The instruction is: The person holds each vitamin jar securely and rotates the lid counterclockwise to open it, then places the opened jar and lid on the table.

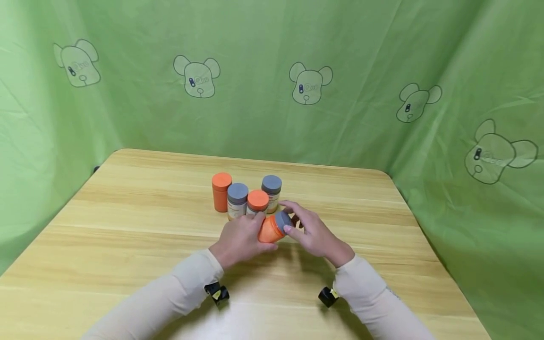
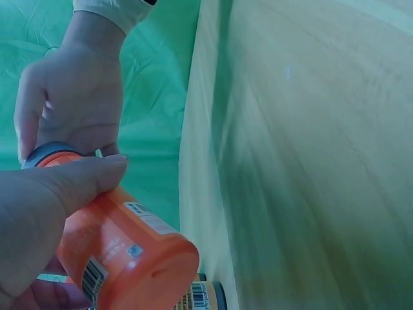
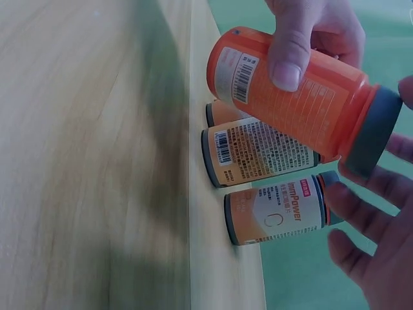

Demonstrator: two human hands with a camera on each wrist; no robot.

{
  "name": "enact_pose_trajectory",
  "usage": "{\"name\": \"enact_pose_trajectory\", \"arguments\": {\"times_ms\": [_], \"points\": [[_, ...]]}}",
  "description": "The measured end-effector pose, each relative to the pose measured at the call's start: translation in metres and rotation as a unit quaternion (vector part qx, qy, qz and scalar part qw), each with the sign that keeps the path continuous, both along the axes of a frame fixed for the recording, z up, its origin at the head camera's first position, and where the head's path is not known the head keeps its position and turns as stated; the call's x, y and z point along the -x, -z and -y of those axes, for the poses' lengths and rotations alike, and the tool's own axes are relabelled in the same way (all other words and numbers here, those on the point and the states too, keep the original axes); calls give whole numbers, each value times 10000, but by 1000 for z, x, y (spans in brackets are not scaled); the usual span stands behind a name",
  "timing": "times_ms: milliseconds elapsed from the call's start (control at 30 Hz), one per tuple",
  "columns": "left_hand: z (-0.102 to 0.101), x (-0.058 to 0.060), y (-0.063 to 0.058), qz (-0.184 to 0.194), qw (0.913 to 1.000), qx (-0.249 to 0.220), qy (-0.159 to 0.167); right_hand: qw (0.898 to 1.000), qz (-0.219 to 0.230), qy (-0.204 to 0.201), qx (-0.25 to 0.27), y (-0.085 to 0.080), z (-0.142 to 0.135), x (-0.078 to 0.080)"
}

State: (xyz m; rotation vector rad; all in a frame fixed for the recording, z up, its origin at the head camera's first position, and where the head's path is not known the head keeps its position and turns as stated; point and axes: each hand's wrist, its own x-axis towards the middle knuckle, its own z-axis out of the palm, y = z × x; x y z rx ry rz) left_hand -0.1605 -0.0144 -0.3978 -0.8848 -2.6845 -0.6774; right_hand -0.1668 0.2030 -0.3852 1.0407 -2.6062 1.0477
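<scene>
My left hand (image 1: 241,238) grips the body of an orange plastic bottle (image 1: 269,230), its thumb along the side. The bottle is tilted, its grey lid (image 1: 283,220) toward the right and its base showing in the left wrist view. At that lid is my right hand (image 1: 313,231), thumb on one side and fingers on the other. Printed text and a barcode label (image 3: 237,76) show on the bottle in the right wrist view. Just beyond the hands stand a bottle with an orange lid (image 1: 257,200) and two with grey lids, the left one (image 1: 237,198) and the right one (image 1: 271,190).
An all-orange bottle (image 1: 221,192) stands at the left end of the group. The wooden table (image 1: 140,212) reaches back to a green curtain (image 1: 255,127) with mouse-head drawings. Small black devices (image 1: 328,296) sit at both wrists.
</scene>
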Motion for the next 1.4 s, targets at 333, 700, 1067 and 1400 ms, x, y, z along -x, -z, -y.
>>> {"name": "enact_pose_trajectory", "arguments": {"times_ms": [333,700,1067,1400], "points": [[-1,1,0,-118,9999,26,19,9966,-581,495,-307,2,1,2],[1,1,-3,-84,9999,53,16,9996,-201,81,-162,4,2,1],[-1,0,-1,-187,9998,62,-26,9982,-533,186,-182,5,-1,3],[1,0,-2,-41,10000,64,-19,9987,-502,-75,-17,7,-2,2]]}}
